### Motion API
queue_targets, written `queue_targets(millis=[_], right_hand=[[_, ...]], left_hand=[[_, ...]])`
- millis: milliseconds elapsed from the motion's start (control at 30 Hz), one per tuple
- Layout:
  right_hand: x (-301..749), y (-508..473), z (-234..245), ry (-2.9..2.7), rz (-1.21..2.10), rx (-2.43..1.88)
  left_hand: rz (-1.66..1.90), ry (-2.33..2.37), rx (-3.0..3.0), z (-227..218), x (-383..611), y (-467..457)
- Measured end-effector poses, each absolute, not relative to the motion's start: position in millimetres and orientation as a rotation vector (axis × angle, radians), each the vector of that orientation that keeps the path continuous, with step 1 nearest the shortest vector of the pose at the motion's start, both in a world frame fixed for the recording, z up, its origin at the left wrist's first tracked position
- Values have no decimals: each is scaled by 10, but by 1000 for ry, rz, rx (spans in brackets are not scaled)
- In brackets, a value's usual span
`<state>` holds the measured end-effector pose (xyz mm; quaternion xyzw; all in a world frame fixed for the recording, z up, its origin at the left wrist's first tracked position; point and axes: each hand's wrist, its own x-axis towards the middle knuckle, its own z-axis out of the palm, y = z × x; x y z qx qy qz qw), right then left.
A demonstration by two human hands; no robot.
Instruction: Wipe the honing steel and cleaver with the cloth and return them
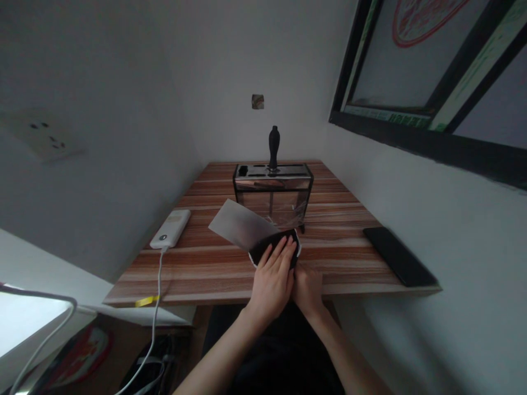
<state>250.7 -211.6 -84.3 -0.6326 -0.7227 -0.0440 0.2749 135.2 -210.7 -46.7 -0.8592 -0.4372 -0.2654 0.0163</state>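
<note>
A broad, flat cleaver blade (242, 222) points up and to the left above the tabletop. Around the lower part of the blade lies a black cloth (265, 247) with a white edge. My left hand (274, 274) presses on this cloth, its fingers laid over it and the blade. Beside it, my right hand (308, 285) is closed at the lower right end of the cleaver. The handle is hidden in that fist. Just behind the blade stands a clear-sided knife block (274, 184) with a dark top frame. One black handle (274, 145) sticks up from its slots.
On the striped wooden table (337, 214), a white power bank (171, 229) with a white cable (158, 291) lies at the left. A black phone (399, 255) rests near the right edge. Yellow tape (146, 301) sits on the front edge. Walls enclose the table's sides and back.
</note>
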Motion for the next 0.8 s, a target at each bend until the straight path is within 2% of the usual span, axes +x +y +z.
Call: queue_targets(millis=[533,800], right_hand=[[2496,-2111,-850,-1895,-152,-1600],[2481,-2122,-831,-1885,-138,-1563]], left_hand=[[-833,-1446,-2509,-345,1169,-1932],[-987,-1536,-2310,-226,833,-1644]])
